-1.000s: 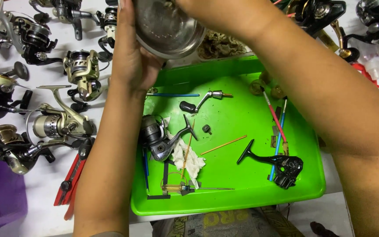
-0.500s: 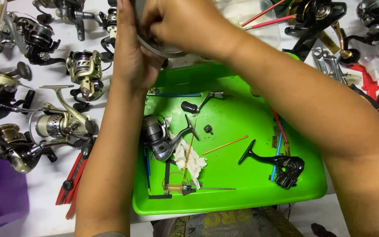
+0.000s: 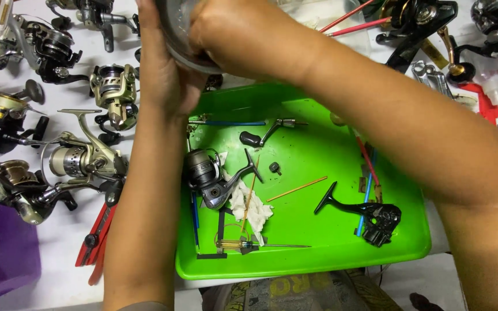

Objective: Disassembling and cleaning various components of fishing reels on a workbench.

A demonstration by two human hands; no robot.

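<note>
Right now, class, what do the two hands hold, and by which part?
A round silvery metal part: the left hand cups its side, and the right hand covers its front.

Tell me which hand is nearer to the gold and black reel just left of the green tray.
Left. The left hand sits right beside the gold reel, while the right hand is farther off, across the round metal part both hands grip.

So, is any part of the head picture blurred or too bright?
Head view: the hands, left hand and right hand, and the metal part look slightly soft; the green tray is sharp, evenly lit, with soft shadows; the white table is bright.
</note>
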